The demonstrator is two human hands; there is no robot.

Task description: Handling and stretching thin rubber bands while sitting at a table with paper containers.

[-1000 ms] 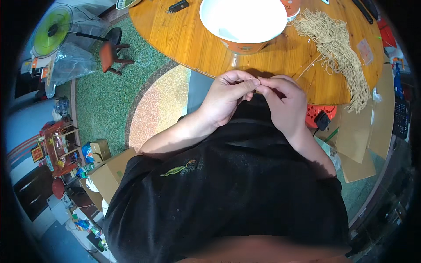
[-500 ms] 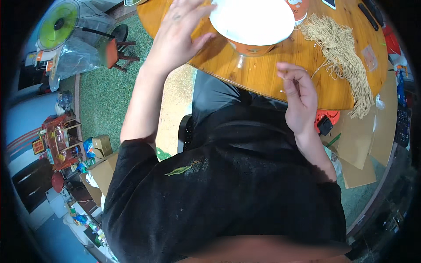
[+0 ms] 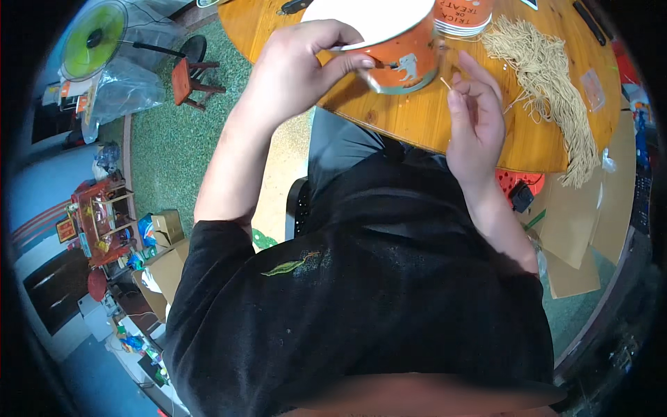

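An orange bucket with a white inside and a grey figure on its wall tilts over the near part of the table. My left hand is closed over its left rim, thumb against the outer wall and the fingers partly hidden inside. Just right of the bucket, my right hand pinches a short tan cord end between thumb and fingertips. Beyond that hand lies a loose heap of tan cord, with long strands hanging over the table's right edge.
A stack of orange buckets or lids stands behind the bucket on the wooden table. Black scissors or a similar tool lie far right, near a small clear packet. A dark-handled item lies at the back left.
My left hand has come down onto the bucket's rim and gripped it. The bucket has shifted left and tilted, showing more of its orange wall. The cord end now shows in my right fingertips.
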